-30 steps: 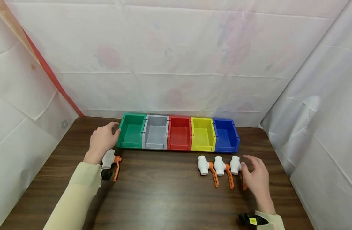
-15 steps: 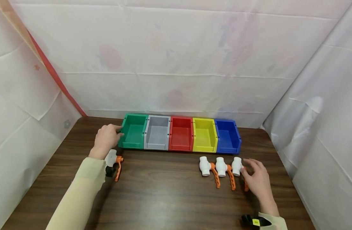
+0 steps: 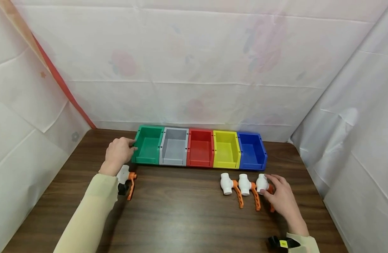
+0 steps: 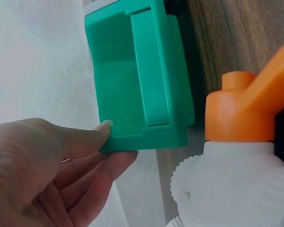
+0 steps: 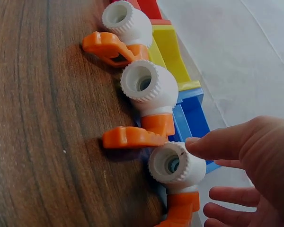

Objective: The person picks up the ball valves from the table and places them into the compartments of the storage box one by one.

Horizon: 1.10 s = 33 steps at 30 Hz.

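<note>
My left hand [image 3: 118, 154] pinches the left side wall of the green bin [image 3: 148, 149]. In the left wrist view the thumb lies over the rim of that bin and the other fingers are on its outer side. Below this wrist lies a white ball valve with an orange handle [image 3: 132, 186], partly hidden by the sleeve. On the right, my right hand [image 3: 283, 199] spreads over the rightmost ball valve [image 5: 180, 165]. Its thumb appears to touch the white body, while the other fingers stand apart from it in the right wrist view.
Two more ball valves, a left one [image 3: 226, 184] and a middle one [image 3: 244, 185], lie beside the rightmost. Grey [image 3: 173, 147], red [image 3: 200, 149], yellow [image 3: 226, 151] and blue [image 3: 252, 151] bins adjoin the green one. Fabric walls [image 3: 194, 63] enclose the wooden table [image 3: 175, 214].
My left hand has shifted right and closed its fingers on the green bin's edge. My right hand has moved left over the rightmost ball valve. The head view has shifted slightly.
</note>
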{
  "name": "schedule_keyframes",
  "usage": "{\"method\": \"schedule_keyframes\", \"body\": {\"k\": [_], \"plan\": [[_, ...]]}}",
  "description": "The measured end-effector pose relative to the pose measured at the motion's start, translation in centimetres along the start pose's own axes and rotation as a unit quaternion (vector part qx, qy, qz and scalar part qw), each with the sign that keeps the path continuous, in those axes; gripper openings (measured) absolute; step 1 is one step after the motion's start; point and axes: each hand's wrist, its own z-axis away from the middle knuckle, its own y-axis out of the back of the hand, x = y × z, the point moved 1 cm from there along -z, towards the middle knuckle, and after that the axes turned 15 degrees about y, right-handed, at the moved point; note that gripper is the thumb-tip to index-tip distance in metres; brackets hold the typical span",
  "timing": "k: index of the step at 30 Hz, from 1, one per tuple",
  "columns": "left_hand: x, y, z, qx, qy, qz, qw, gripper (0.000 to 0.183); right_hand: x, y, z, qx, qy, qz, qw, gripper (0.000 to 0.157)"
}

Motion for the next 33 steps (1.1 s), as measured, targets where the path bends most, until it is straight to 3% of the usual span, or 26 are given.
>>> {"method": "schedule_keyframes", "body": {"k": [7,17,33], "plan": [[0.3,-0.2,0.1,0.017,-0.006,-0.006,0.9998,0.039,0.0,-0.1,-0.6,-0.028,0.020,0.016,0.999,0.064],[0.7,-0.3,0.0,0.017,-0.005,-0.026,0.9995,0.039,-0.2,0.1,-1.3,-0.104,0.005,0.023,0.994,0.064],[0.5,-0.4,0.1,0.003,0.008,-0.036,0.9993,0.040,0.0,-0.3,-1.9,-0.110,0.025,0.039,0.993,0.064]]}}
